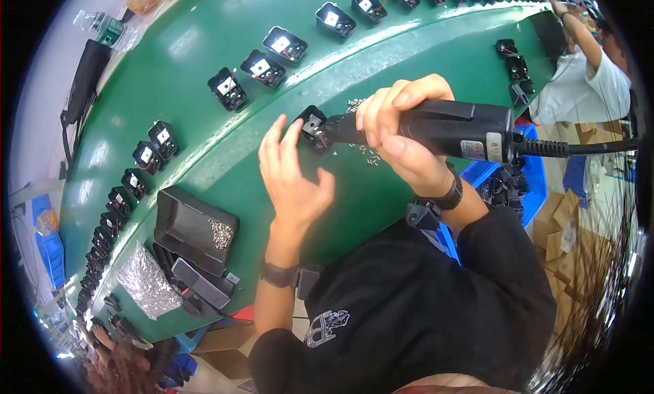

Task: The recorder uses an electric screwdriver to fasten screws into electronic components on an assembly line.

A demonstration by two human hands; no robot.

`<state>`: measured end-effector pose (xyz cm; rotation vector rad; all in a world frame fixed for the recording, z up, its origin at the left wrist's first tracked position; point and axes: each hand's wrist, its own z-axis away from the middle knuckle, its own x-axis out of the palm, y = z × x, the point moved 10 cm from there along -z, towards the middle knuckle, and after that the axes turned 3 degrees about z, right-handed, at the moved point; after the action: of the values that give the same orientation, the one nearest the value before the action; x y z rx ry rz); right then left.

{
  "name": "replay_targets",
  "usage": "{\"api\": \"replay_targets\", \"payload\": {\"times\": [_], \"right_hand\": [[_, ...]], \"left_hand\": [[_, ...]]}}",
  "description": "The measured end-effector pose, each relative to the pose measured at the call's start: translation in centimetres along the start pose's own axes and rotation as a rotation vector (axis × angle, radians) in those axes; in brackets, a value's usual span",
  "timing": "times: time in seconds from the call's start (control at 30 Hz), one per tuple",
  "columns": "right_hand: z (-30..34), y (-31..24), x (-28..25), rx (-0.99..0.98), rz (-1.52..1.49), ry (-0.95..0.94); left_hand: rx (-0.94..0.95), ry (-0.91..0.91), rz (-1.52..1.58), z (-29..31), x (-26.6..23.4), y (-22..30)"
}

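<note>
My right hand [407, 138] is wrapped round a thick black electric screwdriver [453, 127] with a cord at its back end. Its tip points left into a small black plastic housing [313, 118], which has a pale plate and red wires inside. The tip itself is hidden by the tool's nose. My left hand [294, 176] is open, fingers spread, with a fingertip at the near left edge of that housing; whether it presses on it I cannot tell. Loose small screws [371, 157] lie on the green table beside and under the screwdriver.
Similar housings [227, 89] stand in a long curved row across the green table [194, 36]. At left are a black tray [187, 223] with screws and a silver bag [146, 281]. A blue bin [535, 183] of black parts sits right. Another person [586, 87] works far right.
</note>
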<state>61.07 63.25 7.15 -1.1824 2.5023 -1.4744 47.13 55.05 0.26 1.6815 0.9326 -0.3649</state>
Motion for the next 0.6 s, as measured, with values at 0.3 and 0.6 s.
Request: {"api": "replay_targets", "payload": {"times": [0.3, 0.6], "right_hand": [[-0.5, 0.7, 0.5, -0.033, 0.024, -0.040], [-0.5, 0.6, 0.2, -0.015, 0.040, -0.022]], "left_hand": [[-0.026, -0.013, -0.131, -0.8, 1.1, -0.7], [0.011, 0.014, -0.145, -1.0, 1.3, -0.9]]}}
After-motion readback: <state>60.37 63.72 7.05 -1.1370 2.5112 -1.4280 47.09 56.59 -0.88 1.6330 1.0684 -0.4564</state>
